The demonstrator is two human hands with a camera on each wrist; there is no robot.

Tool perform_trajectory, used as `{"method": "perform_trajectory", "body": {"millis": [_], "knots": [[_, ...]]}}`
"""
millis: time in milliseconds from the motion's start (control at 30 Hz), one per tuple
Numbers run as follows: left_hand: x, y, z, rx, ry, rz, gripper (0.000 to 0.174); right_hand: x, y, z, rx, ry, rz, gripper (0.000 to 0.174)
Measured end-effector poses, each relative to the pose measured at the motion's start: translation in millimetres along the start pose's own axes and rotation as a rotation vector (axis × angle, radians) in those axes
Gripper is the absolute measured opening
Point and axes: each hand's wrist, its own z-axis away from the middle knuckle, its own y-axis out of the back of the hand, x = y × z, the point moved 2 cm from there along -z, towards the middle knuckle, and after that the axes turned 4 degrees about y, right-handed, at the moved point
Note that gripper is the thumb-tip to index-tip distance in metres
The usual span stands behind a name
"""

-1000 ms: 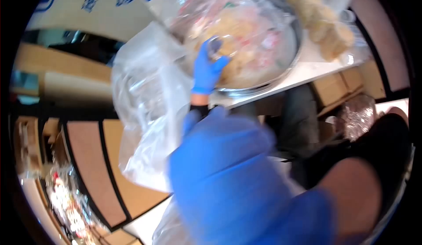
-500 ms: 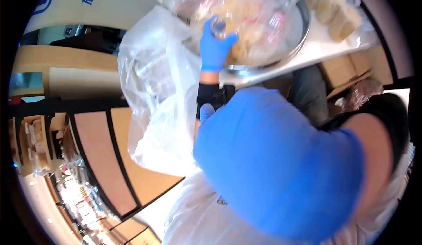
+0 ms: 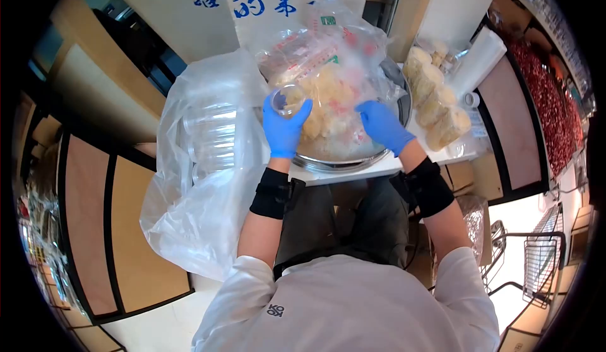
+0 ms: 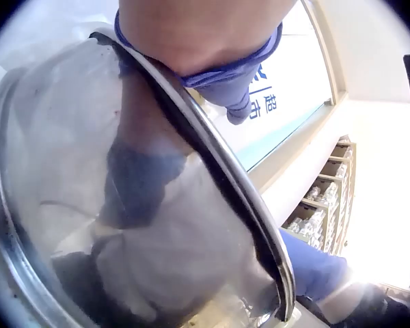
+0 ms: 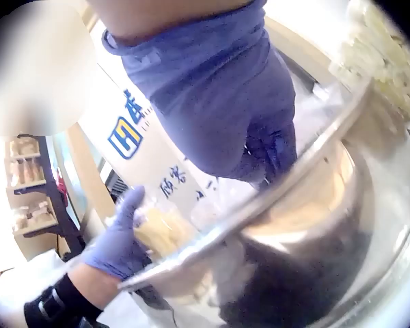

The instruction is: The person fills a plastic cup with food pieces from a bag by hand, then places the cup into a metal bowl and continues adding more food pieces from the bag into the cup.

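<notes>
In the head view the blue-gloved left hand (image 3: 283, 128) holds a small clear round cup (image 3: 288, 99) upright over the left side of a wide metal basin (image 3: 341, 164). Pale yellow food (image 3: 328, 93) fills the basin, with clear printed plastic bags (image 3: 360, 43) over it. The gloved right hand (image 3: 384, 126) is over the basin's right side, fingers curled at the food and plastic; what they grip is hidden. In the right wrist view the right hand (image 5: 219, 102) reaches down past the metal rim, fingers bent together. The left wrist view shows mostly the basin's outer wall (image 4: 178, 232).
Left of the basin, a big clear plastic bag (image 3: 208, 226) holds stacked clear cups (image 3: 218, 137). To the right stand several packed tubs of pale food (image 3: 445, 125), a white roll (image 3: 480, 58) and a small tape-like ring (image 3: 471, 99). A wire cart (image 3: 543, 251) stands lower right.
The right hand has moved from close in front of the head camera to the basin's right side. The left hand still holds the cup over the food. The head view has shifted.
</notes>
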Motion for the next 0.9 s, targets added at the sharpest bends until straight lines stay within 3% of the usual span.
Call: {"method": "perform_trajectory", "body": {"millis": [100, 167, 200, 267, 367, 400, 500, 633, 700, 800, 900], "knots": [[4.3, 3.0, 6.0, 0.133, 0.01, -0.044, 0.064, 15.7, -21.9, -6.3, 0.071, 0.037, -0.052, 0.027], [-6.7, 2.7, 2.1, 0.158, 0.06, -0.004, 0.076, 26.6, -23.8, -22.6, -0.272, 0.217, 0.029, 0.037], [-9.4, 4.5, 0.1, 0.168, 0.056, -0.006, 0.076, 30.9, -20.0, -34.6, -0.271, 0.228, 0.027, 0.037], [-15.0, 3.1, 3.3, 0.173, 0.059, -0.03, 0.079, 46.0, -9.7, -61.7, -0.499, -0.041, -0.035, 0.047], [-3.4, 2.1, 6.5, 0.242, 0.026, -0.015, 0.068, 54.7, 2.8, -105.7, -0.566, -0.139, -0.01, 0.046], [-3.6, 2.3, 6.7, 0.251, 0.025, -0.005, 0.068, 55.5, 1.4, -115.4, -0.568, -0.132, 0.002, 0.046], [-2.8, 4.4, 8.5, 0.248, 0.049, 0.005, 0.071, 63.6, -30.2, -137.5, -0.707, -0.346, -0.144, 0.04], [13.0, 9.0, 6.8, 0.133, 0.054, -0.088, 0.076, 80.0, -77.8, -152.0, -0.671, -0.416, 0.104, 0.045], [12.8, 8.4, 6.1, 0.115, 0.039, -0.113, 0.078, 92.1, -91.3, -149.8, -0.571, -0.433, -0.029, 0.054], [8.0, 6.7, 8.2, 0.153, 0.045, -0.142, 0.077, 66.1, -75.1, -148.7, -0.579, -0.503, -0.049, 0.055], [7.1, 5.8, 8.7, 0.135, 0.062, -0.146, 0.077, 73.6, -82.3, -150.3, -0.536, -0.514, -0.139, 0.056]]}}
